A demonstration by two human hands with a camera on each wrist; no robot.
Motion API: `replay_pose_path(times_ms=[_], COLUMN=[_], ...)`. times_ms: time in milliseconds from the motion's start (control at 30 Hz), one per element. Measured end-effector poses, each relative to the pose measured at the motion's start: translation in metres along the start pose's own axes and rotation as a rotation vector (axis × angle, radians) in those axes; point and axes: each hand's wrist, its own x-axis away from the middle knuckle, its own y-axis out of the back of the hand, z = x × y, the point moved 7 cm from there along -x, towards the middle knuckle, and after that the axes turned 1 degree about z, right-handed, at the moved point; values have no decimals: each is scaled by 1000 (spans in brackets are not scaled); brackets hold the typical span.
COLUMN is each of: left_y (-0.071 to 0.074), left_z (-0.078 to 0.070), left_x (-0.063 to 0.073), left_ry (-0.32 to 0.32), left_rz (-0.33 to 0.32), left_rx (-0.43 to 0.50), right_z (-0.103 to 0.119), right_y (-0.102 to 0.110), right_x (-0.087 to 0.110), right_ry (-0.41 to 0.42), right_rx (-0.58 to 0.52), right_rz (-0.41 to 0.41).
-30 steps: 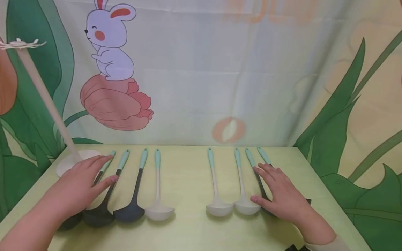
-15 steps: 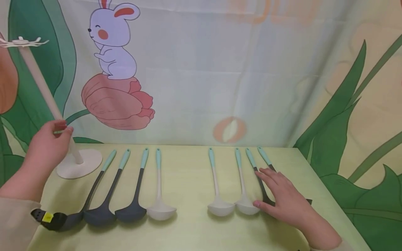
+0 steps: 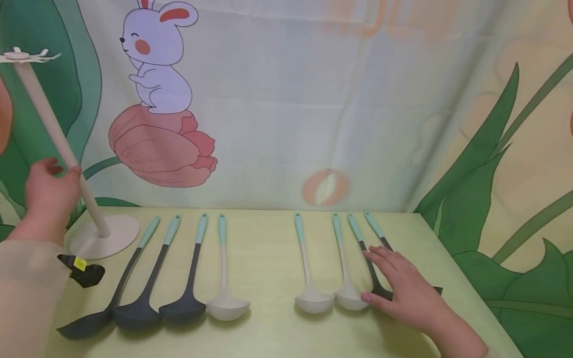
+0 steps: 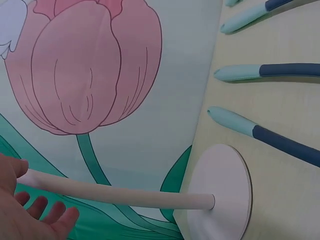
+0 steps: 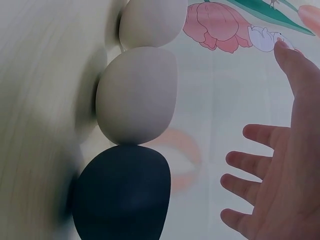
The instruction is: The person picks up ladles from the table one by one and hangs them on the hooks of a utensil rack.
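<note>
A white utensil stand [image 3: 105,248], a post on a round base with hooks on top, rises at the left. My left hand [image 3: 51,191] is beside its post, the thumb at the post and the fingers spread loosely, as the left wrist view also shows. Whether the thumb touches it I cannot tell. My right hand [image 3: 405,288] hovers with fingers extended over the dark ladles at the right, partly hiding them; a dark ladle [image 3: 373,273] shows beside its fingers. Two white ladles [image 3: 314,302] lie just left of that hand.
Left of centre lie a white ladle [image 3: 228,308] and several dark ladles [image 3: 182,311] in a row, mint handles pointing away. Behind the pale table [image 3: 268,258] hangs a printed curtain [image 3: 277,99] with a rabbit and flowers. A black strap piece [image 3: 87,273] sits by my left sleeve.
My left hand has moved from above the left dark ladles back and left to the stand's post. My right hand stays almost in place. The ladles have not visibly moved.
</note>
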Motion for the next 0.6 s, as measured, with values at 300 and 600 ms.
replay_pose_path(times_ms=[300, 600], left_y=[-16, -15], left_z=[-7, 11], left_x=[-7, -20], left_ry=[-1, -38], left_rz=[22, -57], left_rx=[36, -10], right_z=[-1, 1], right_y=[2, 1], right_x=[13, 20], right_ry=[-23, -38], right_rx=[7, -3], right_rz=[-6, -11])
